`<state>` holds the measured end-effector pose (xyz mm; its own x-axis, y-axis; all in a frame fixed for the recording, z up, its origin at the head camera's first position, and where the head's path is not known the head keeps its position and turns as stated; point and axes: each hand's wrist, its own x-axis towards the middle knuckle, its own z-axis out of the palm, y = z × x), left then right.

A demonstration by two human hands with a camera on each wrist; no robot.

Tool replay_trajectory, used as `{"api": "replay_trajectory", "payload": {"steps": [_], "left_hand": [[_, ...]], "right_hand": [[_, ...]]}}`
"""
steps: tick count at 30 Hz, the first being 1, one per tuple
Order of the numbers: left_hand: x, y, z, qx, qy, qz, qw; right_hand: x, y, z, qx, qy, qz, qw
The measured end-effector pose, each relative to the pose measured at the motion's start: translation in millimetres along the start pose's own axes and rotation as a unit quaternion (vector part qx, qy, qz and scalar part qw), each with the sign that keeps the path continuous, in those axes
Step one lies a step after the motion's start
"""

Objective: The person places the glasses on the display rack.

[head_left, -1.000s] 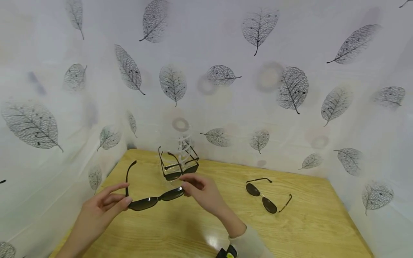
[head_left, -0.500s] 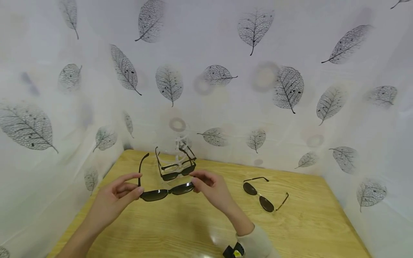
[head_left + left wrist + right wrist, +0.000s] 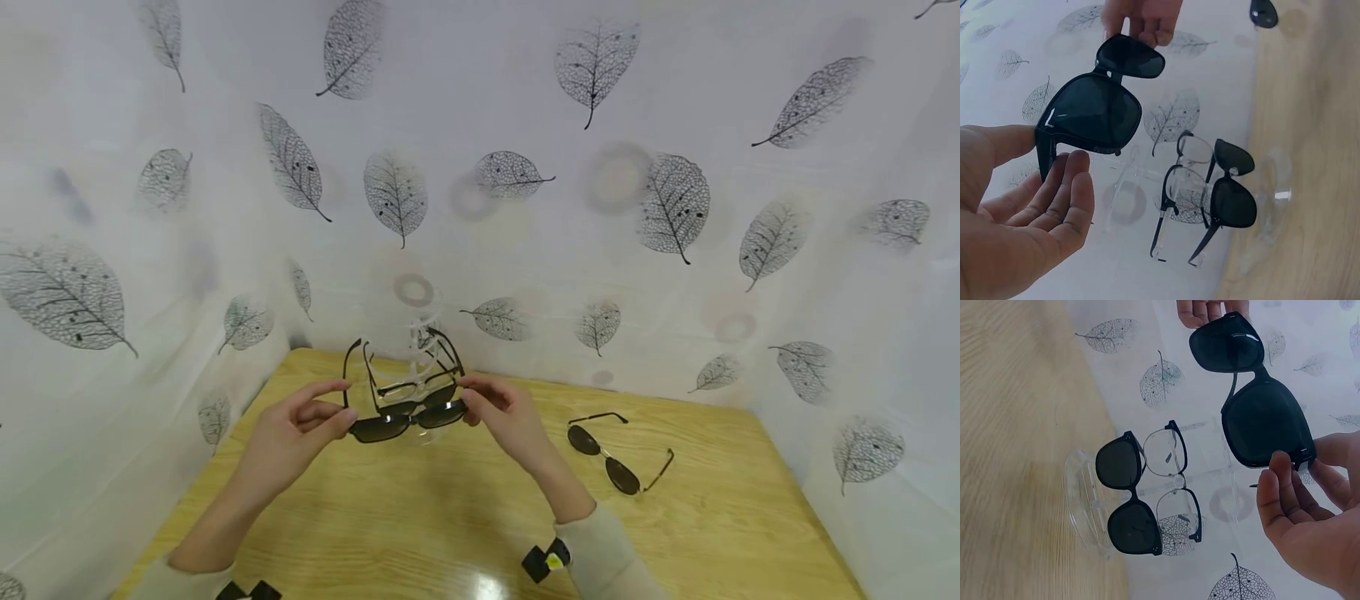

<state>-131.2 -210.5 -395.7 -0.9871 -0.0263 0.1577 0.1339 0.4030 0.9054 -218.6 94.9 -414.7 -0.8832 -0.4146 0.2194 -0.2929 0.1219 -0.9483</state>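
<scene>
**Black plastic-looking sunglasses (image 3: 393,425) in your two-handed pinch, before the clear stand (image 3: 1071,500)**

Small bright flecks at the hinge corner could be fittings or lettering; they are too small for you to read. A yellow patch marks the black device (image 3: 536,564) at your right wrist.

You are working over a yellowish wood-grain table (image 3: 405,517), with a glare spot near you. Pale sheeting (image 3: 540,225) printed with dark leaf skeletons rises behind it and at both sides.

The sunglasses are up in the air, in front of the stand at the table's far left. Their long axis runs left to right across you, the right end slightly higher in the head view. The lens fronts face you, and the unfolded arms point away towards the sheeting. Your left hand (image 3: 296,429) pinches the left hinge end; your right hand (image 3: 510,421) pinches the right one.

On the stand sit dark-lensed glasses (image 3: 1132,528) and, behind them, clear-lensed glasses (image 3: 1163,452). Both wrist views show a gap between these and your pair. Thin-framed sunglasses (image 3: 613,467) lie unfolded on the table, right of your right hand.
</scene>
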Motion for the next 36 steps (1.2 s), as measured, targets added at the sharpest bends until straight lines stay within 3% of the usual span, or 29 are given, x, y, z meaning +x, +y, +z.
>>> {"api": "replay_trajectory", "payload": {"steps": [12,27,36], "left_hand": [[21.0,-0.2,9.0,-0.009,0.025,0.01,0.9996],[37.4,-5.2,11.9,-0.008,0.021,0.016,0.9996],[47.2,-6.4,12.8,-0.001,0.032,0.003,0.9995]], "right_hand": [[27.0,8,-5,-0.011,0.021,-0.03,0.9993],[42.7,13,-7,-0.001,0.03,-0.008,0.9995],[55.7,13,-5,-0.01,0.047,-0.003,0.9988]]}}
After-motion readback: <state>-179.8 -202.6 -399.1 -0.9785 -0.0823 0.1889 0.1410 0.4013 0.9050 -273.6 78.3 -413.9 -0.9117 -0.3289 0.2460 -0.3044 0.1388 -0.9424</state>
